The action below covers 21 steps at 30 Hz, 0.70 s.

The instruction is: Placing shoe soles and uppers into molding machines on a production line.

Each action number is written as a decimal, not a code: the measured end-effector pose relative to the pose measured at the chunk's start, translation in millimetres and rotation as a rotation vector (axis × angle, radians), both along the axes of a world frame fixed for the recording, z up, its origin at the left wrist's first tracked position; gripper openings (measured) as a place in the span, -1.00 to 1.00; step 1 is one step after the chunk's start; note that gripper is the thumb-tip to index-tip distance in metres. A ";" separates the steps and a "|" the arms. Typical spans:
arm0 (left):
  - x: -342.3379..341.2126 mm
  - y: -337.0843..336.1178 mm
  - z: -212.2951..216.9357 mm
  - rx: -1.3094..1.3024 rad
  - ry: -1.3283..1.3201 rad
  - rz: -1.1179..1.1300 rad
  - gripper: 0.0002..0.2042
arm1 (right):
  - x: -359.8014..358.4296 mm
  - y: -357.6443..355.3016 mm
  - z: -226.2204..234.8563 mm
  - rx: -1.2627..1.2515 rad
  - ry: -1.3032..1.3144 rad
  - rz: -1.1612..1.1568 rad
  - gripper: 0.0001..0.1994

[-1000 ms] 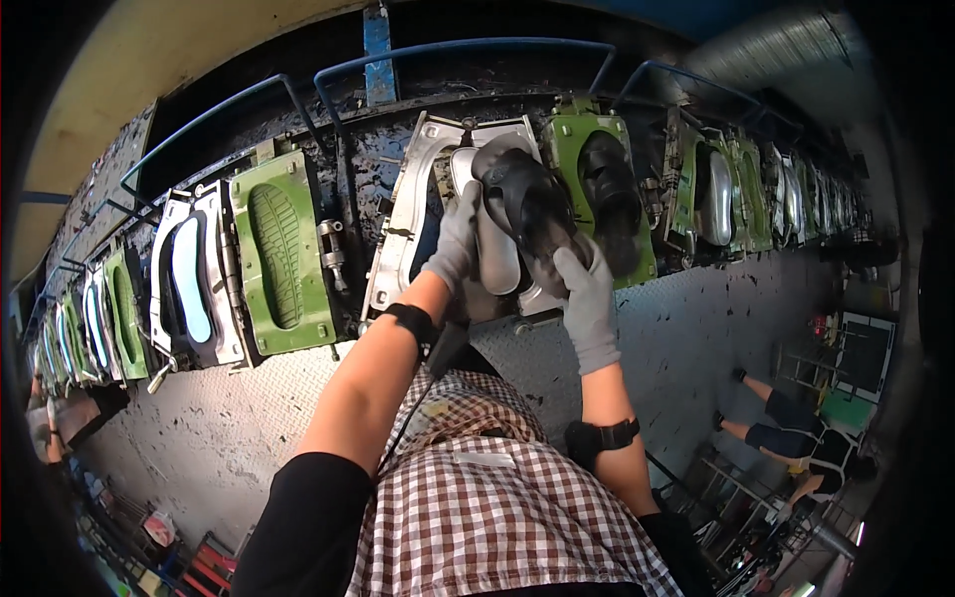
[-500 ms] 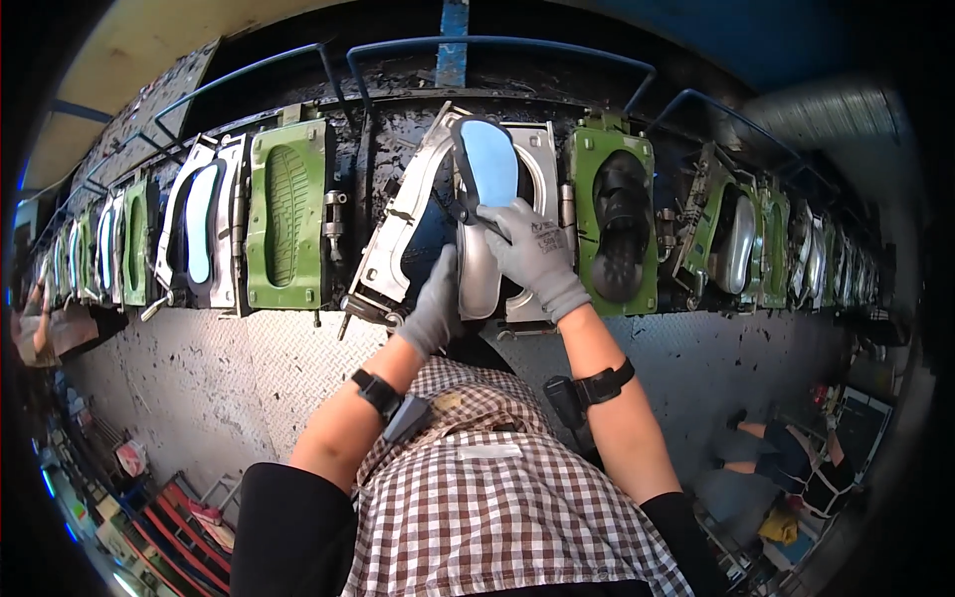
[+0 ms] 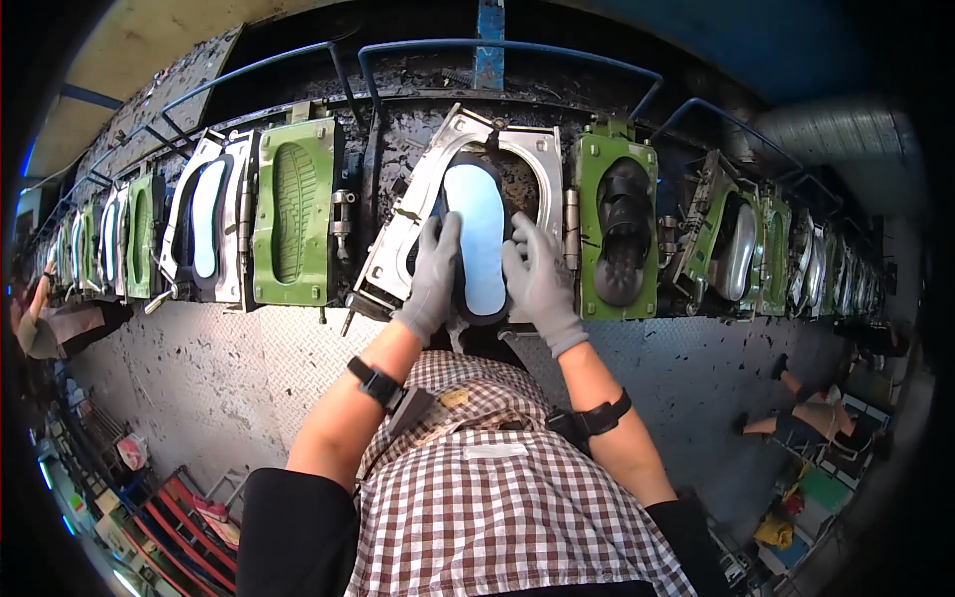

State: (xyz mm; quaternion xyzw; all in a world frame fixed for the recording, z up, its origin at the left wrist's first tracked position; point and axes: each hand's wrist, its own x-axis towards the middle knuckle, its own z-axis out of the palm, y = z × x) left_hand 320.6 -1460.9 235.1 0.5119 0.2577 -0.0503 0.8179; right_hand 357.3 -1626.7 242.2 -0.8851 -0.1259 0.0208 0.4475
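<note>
Pale-blue insole [image 3: 478,239] between gloved hands [image 3: 432,284] [image 3: 543,286]

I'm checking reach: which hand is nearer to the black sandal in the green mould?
Right. The right hand is at the right edge of the blue insole, left of the black sandal; the left hand is at the insole's left edge, farther off.
</note>
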 end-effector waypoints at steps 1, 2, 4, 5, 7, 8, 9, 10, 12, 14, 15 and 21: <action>7.6 4.1 -1.7 0.329 -0.025 -0.064 -0.24 | 5.6 2.4 -3.2 -0.002 0.000 -0.003 -0.49; 14.9 5.1 -3.6 0.458 -0.037 -0.086 -0.21 | 10.5 3.7 -6.4 -0.117 0.155 0.019 -0.47; 37.1 8.0 -11.4 0.208 0.022 -0.012 -0.19 | 15.4 8.9 -18.6 -0.264 0.422 0.029 -0.41; 47.3 6.1 -14.2 -0.041 0.081 0.058 -0.17 | 18.2 9.9 -24.2 -0.301 0.512 0.023 -0.45; 47.4 13.6 -30.3 -0.029 -0.024 0.013 -0.13 | 15.9 18.5 -15.4 0.160 0.789 -0.004 -0.47; 45.6 14.8 -37.9 -0.050 -0.070 0.017 -0.13 | 7.0 22.9 -15.6 0.158 0.793 -0.005 -0.47; 46.5 14.5 -40.6 -0.071 -0.114 0.017 -0.13 | -5.6 25.9 -18.8 0.078 0.576 -0.066 -0.47; 48.0 10.1 -36.1 -0.121 -0.139 0.018 -0.08 | -14.9 23.6 -21.8 -0.005 0.357 -0.133 -0.47; 55.3 -0.5 -31.8 -0.104 -0.127 -0.015 -0.05 | -22.0 17.1 -27.5 0.082 0.230 -0.180 -0.45; 65.0 -10.8 -33.7 -0.056 -0.176 -0.042 0.01 | -18.7 3.5 -30.1 -0.010 0.054 -0.189 -0.43; 71.4 -14.3 -43.0 -0.064 -0.159 -0.043 -0.03 | -10.5 5.7 -22.9 -0.011 0.052 -0.188 -0.43; 100.3 -30.1 -26.5 0.062 -0.184 0.078 -0.07 | 50.2 -3.0 2.9 -0.199 0.088 -0.101 -0.46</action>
